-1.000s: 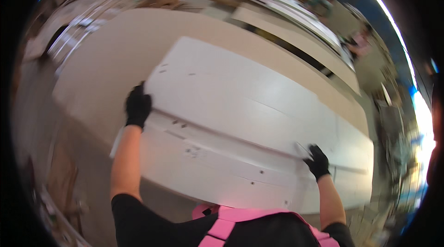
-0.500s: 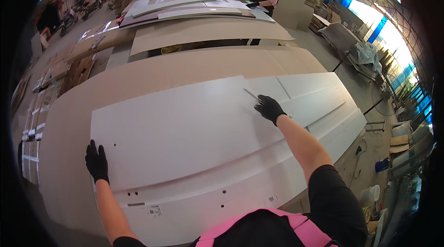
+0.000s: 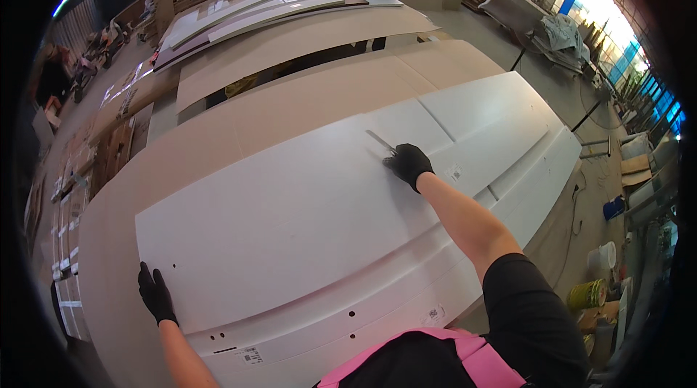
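Observation:
A large white panel (image 3: 276, 206) lies tilted across my view, on top of other white boards (image 3: 290, 333) with drilled holes and small labels. At its left edge rests my left hand (image 3: 155, 293), black-gloved, fingers stretched out along the edge, holding nothing. Over the panel's right half, my right hand (image 3: 409, 165), also gloved in black, is closed around a thin, flat grey blade-like tool (image 3: 379, 140). The tool points away to the far left, near the panel's far edge; its handle is hidden in my fist. I cannot tell whether the tip touches the surface.
Brown cardboard (image 3: 196, 148) lies beneath the white boards. Beyond it stands another stack of panels (image 3: 268, 18), with two people at its far side. To the right are a white bucket (image 3: 601, 256), a yellow-green can (image 3: 587, 293), a blue container (image 3: 613, 207) and a floor cable (image 3: 577, 210).
My view has turned and shifted, so the panels appear more slanted. My right hand has moved slightly toward me with the blade-like tool; my left hand stays at the panel's left edge.

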Demonstrator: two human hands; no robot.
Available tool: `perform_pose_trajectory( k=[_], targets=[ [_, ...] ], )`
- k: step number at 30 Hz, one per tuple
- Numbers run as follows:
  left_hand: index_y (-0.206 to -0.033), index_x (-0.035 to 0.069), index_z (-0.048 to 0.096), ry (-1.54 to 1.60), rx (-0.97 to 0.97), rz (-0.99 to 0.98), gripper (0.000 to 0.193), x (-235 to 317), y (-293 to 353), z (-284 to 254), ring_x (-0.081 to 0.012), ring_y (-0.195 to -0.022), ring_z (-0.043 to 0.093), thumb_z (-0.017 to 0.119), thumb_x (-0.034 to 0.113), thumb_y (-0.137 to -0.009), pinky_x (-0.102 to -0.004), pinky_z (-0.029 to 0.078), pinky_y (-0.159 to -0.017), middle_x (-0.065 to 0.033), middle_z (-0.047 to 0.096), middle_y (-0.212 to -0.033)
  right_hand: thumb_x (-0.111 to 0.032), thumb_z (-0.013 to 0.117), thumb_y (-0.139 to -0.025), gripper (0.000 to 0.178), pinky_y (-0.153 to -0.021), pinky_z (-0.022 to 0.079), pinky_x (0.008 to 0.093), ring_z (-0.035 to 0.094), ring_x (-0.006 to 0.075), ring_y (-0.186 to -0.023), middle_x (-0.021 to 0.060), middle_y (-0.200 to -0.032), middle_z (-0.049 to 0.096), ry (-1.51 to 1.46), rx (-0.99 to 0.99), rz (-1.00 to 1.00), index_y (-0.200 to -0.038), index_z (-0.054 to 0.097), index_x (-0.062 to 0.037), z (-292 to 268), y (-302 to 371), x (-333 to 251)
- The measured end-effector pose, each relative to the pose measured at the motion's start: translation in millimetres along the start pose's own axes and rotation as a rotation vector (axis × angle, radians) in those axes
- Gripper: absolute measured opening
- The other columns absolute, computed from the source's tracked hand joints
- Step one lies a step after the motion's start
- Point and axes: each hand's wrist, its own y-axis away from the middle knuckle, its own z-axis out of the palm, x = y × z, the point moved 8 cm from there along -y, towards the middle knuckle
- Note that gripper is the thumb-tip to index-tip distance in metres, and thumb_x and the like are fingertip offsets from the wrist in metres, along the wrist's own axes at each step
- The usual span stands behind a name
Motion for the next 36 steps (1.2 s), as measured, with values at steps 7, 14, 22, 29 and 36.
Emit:
perform_pose_trajectory(
  k=[7,14,22,29,36],
  targets=[
    [-0.141,0.006,0.042,0.024,0.044,0.051,0.052,-12.3,-6.4,9.0,-0.0327,-0.128,0.045,0.046,0.035,-0.097,-0.0408,0.034,-0.107,-0.0168,0.047,-0.14,-0.04,0.062,-0.08,0.041,-0.083,0.05,0.0439,0.063,0.0369,-0.092,0.022,-0.094,0.066,0.082,0.068,-0.093,-0.09,0.067,-0.0013,2.0,-7.4,-2.9],
    [-0.138,0.004,0.042,-0.065,0.07,-0.072,0.056,-18.5,-2.5,4.6,-0.038,-0.117,0.053,0.042,0.042,-0.097,-0.0446,0.041,-0.099,-0.0225,0.053,-0.13,-0.042,0.052,-0.086,0.041,-0.084,0.05,0.0441,0.063,0.0352,-0.095,0.018,-0.098,0.067,0.299,0.008,-0.258,-0.091,0.069,-0.0042,-1.1,-10.0,17.5],
    [-0.138,0.003,0.04,-0.098,0.008,-0.084,0.06,-32.4,15.0,0.0,-0.0385,-0.118,0.052,0.039,0.045,-0.097,-0.045,0.041,-0.099,-0.0234,0.051,-0.131,-0.027,0.055,-0.087,0.026,-0.082,0.048,0.0429,0.058,0.034,-0.094,0.0167,-0.091,0.065,0.435,0.025,-0.673,-0.083,0.067,-0.0049,8.5,10.3,48.1],
    [-0.137,0.006,0.042,-0.108,-0.005,-0.088,0.058,-43.5,29.1,-5.4,-0.0372,-0.117,0.053,0.038,0.047,-0.097,-0.0442,0.042,-0.098,-0.0215,0.054,-0.127,-0.022,0.055,-0.089,0.02,-0.082,0.047,0.0397,0.055,0.0314,-0.085,0.0107,-0.082,0.063,0.464,0.094,-0.843,-0.079,0.064,-0.007,-2.7,46.9,46.3],
    [-0.138,0.008,0.041,-0.235,-0.08,-0.14,0.054,-33.3,38.3,-12.8,-0.0361,-0.118,0.052,0.046,0.039,-0.094,-0.0431,0.042,-0.098,-0.0205,0.052,-0.129,-0.024,0.062,-0.086,0.019,-0.078,0.049,0.0419,0.058,0.0336,-0.09,0.0151,-0.095,0.059,0.228,0.069,-0.58,-0.092,0.064,-0.0062,-11.0,52.0,57.3]
  ],
)
